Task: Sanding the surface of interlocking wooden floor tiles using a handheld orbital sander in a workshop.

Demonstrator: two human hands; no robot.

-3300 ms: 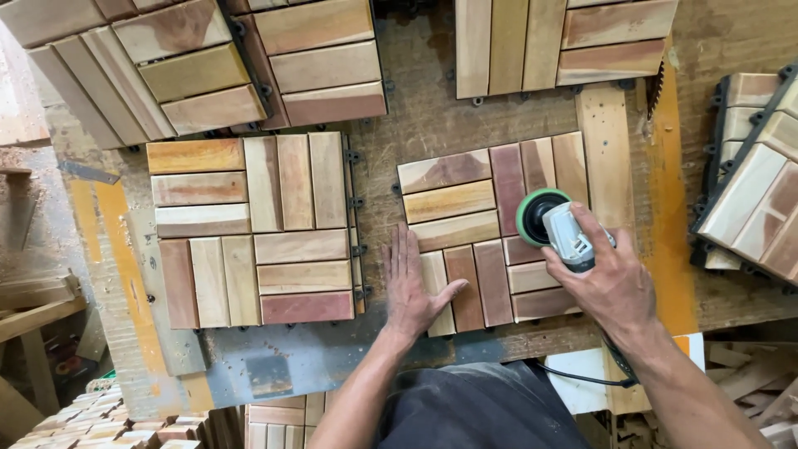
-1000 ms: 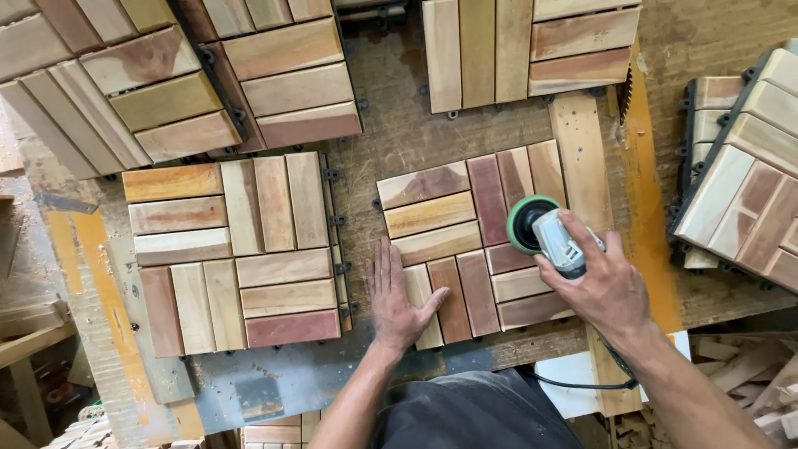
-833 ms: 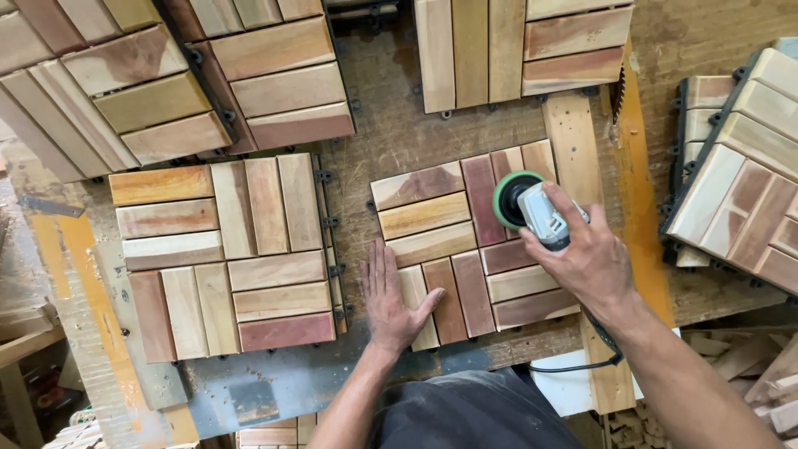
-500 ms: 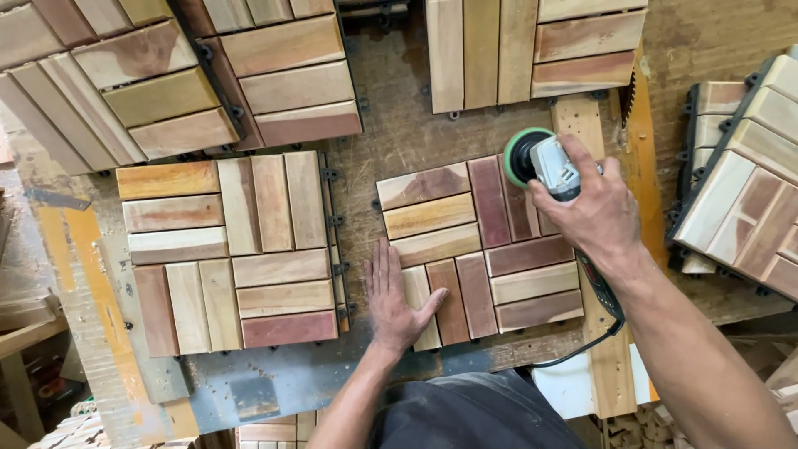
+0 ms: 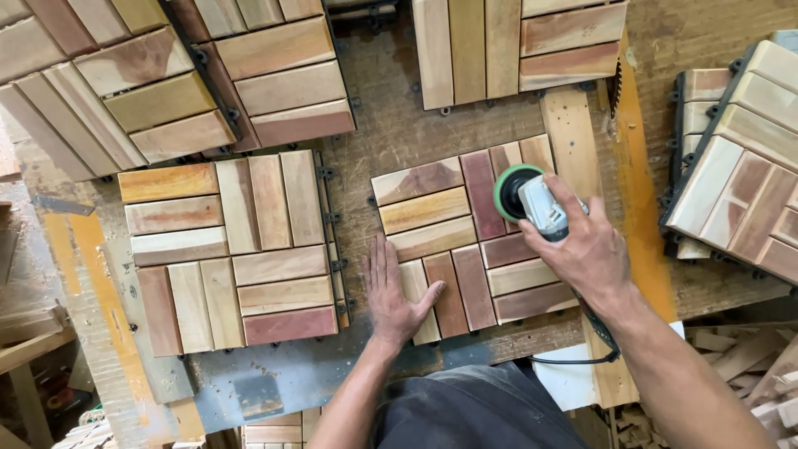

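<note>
Head view: the right hand (image 5: 582, 249) is wrapped around a small sander (image 5: 532, 199) with a green pad, pressing it on the wooden tile (image 5: 465, 241) in the middle of the worktop (image 5: 391, 133). The left hand (image 5: 395, 291) lies flat with fingers spread on the tile's near corner, probably so it does not slide. The tile has mixed pale and reddish slats.

**Worn bench carrying slatted wooden tiles**

The bench (image 5: 391, 133) has a rough, stained brown top with an orange-yellow strip along its left and right sides. A square wooden tile (image 5: 465, 241) of mixed pale and reddish slats lies flat near the front edge. Just beside it to the left lies a second tile (image 5: 233, 249). More tiles (image 5: 515, 46) lie along the far side, some overlapping, and a tilted stack (image 5: 740, 183) sits at the right.
</note>
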